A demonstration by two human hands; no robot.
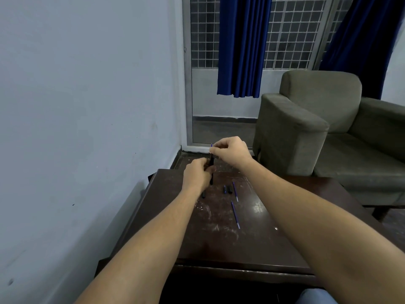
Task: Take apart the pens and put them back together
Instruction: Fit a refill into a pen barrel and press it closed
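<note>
At the bottom right edge of the frame, a patch of light blue fabric (315, 297) is showing, cut off by the border. Two bare forearms are reaching up from the lower corners over the dark brown, glossy wooden worktop (219, 244), whose surface is looking scuffed with pale scratches and white specks.

Near the centre, a thin blue plastic refill (235, 214) is lying loose on the wood, and a second thin blue refill (235, 191) is lying just beyond it. Beside that, two short black pen pieces (227, 189) are resting close together; their exact shape is too small to make out. A black pen end (203, 194) is poking out beneath the left wrist, the rest being hidden.

Above the worktop's far part, the left hand (196, 173) is curling closed around the lower part of a slim black pen barrel (211, 170), holding it upright. The right hand (231, 150) is pinching closed on a fine blue refill tip (211, 145) rising from the barrel's top; the fingers are hiding the join.

Further back, at the right, a soft olive-grey fabric armchair (306, 119) with rounded arms is standing. Behind it, deep blue pleated curtains (241, 51) are hanging over a white metal grid window (287, 40), and a smooth pale grey wall (87, 106) is filling the left.
</note>
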